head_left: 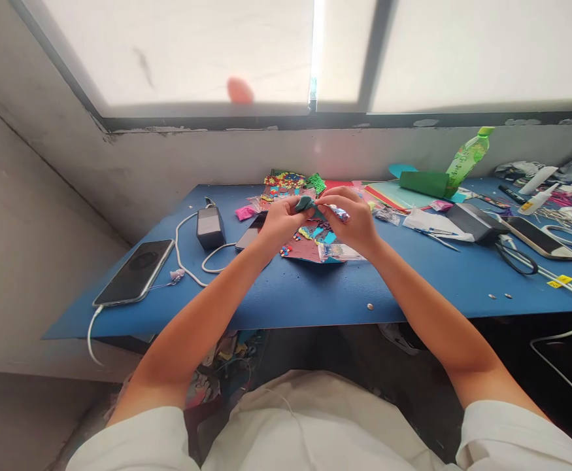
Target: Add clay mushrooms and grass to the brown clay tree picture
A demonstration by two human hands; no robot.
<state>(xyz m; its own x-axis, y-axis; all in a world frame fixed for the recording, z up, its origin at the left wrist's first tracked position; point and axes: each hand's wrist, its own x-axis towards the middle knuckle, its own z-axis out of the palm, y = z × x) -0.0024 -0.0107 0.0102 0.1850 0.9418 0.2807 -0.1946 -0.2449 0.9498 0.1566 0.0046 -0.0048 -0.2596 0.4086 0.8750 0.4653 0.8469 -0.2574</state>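
Both my hands meet over the middle of the blue table [315, 294]. My left hand [280, 221] is closed, pinching a small teal piece of craft material [306, 204] at its left end. My right hand [353, 217] is closed on the same teal piece from the right, its fingers curled over it. Under the hands lies a dark red sheet [303, 249] dotted with small coloured bits, with a small clear packet [339, 252] beside it. Colourful sequin packets [286, 181] lie just beyond my hands.
A phone [135, 271] on a white cable and a black charger brick [210, 227] lie at the left. A green bottle [467, 159], green and coloured paper sheets [416, 186], scissors [516, 257], a second phone [538, 237] and glue tubes [535, 198] crowd the right. A wall and window stand behind.
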